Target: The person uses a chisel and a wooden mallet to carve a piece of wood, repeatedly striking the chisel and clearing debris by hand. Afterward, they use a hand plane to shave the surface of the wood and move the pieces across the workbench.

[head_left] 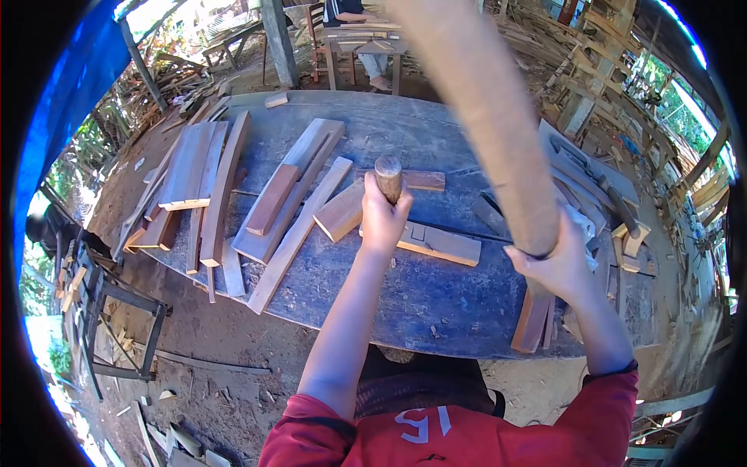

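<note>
My left hand (385, 222) is closed around the round wooden handle of a chisel (389, 173), held upright with its worn top end facing me. The blade is hidden below the hand. Under and beside it lies a wood block (443, 244) with rectangular outlines on its upper face. My right hand (562, 261) grips the lower end of a thick wooden mallet (506, 132). The mallet is raised and slants up past the top of the view, slightly blurred. Another wood block (340, 212) rests just left of my left hand.
Wood pieces (191, 163) lie piled at the table's left, near a slotted board (311, 148) and a long strip (299, 233). More lumber and tools (599, 187) sit at the right on the blue-grey table (334, 292). A person (346, 12) sits at a far bench.
</note>
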### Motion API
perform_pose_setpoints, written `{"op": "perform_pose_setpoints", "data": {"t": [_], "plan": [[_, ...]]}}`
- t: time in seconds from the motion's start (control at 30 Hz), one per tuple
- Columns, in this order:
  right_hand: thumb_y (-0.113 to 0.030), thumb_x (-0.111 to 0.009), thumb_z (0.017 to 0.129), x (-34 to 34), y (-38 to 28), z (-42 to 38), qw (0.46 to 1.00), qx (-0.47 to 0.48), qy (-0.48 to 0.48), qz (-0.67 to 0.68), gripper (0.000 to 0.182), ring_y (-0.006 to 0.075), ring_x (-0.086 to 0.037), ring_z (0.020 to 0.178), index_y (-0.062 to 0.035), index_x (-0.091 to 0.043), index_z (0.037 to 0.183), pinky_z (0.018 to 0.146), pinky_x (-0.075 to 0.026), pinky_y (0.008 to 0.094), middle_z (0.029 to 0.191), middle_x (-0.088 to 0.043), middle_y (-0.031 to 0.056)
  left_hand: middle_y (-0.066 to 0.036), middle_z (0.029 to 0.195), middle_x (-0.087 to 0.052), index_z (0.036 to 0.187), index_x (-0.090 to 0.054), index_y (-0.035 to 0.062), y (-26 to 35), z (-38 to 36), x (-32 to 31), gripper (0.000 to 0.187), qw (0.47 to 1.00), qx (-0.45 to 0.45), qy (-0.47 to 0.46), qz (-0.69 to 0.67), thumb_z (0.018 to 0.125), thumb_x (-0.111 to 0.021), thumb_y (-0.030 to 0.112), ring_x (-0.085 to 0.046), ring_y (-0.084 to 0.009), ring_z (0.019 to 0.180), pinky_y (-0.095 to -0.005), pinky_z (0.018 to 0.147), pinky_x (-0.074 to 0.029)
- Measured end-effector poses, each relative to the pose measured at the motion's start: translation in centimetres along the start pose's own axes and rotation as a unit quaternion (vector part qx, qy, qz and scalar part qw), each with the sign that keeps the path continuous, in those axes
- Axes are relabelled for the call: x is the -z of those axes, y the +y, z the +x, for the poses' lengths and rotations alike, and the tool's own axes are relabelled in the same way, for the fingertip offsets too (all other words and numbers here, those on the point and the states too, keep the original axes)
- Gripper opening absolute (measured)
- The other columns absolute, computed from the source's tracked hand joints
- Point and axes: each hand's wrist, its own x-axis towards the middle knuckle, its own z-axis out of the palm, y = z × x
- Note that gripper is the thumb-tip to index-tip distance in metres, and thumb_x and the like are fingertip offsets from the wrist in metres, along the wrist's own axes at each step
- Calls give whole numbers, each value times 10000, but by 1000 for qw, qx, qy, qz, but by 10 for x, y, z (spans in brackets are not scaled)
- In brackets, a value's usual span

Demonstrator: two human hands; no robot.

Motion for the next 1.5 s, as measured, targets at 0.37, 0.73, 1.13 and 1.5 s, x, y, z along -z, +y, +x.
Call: {"op": "perform_pose_setpoints", "data": {"t": [0.37,0.73,1.13,1.5], "plan": [[-300,-714,677,10,-18,3,997,-42,-13,-61,517,380,-602,793,-3,-456,1013,694,-479,403,784,-598,218,-157,795,-548,975,-402,6,5,-1,0,316,1000,14,-9,12,759,-602,120,-559,-259,730,-338,672,-451],[-357,-716,677,-16,27,-6,975,-159,-107,-114,626,359,-596,883,59,-461,1070,756,-469,395,887,-597,251,-155,804,-554,979,-414,6,1,-1,2,315,1000,-11,-3,23,758,-607,123,-560,-258,723,-335,680,-450],[-447,-501,839,-122,96,-31,910,-225,-289,-195,455,340,-623,756,-1,-494,933,654,-492,425,779,-607,207,-62,824,-539,993,-420,6,-1,-8,7,285,999,11,6,-42,776,-598,55,-500,-107,731,-274,658,-442],[-374,-554,816,-129,91,-37,892,-184,-319,-262,411,286,-624,572,-8,-441,966,502,-504,367,649,-601,154,-52,836,-514,908,-447,29,-11,-17,9,157,994,-1,33,-105,797,-556,9,-499,-93,729,-226,638,-421]]}}
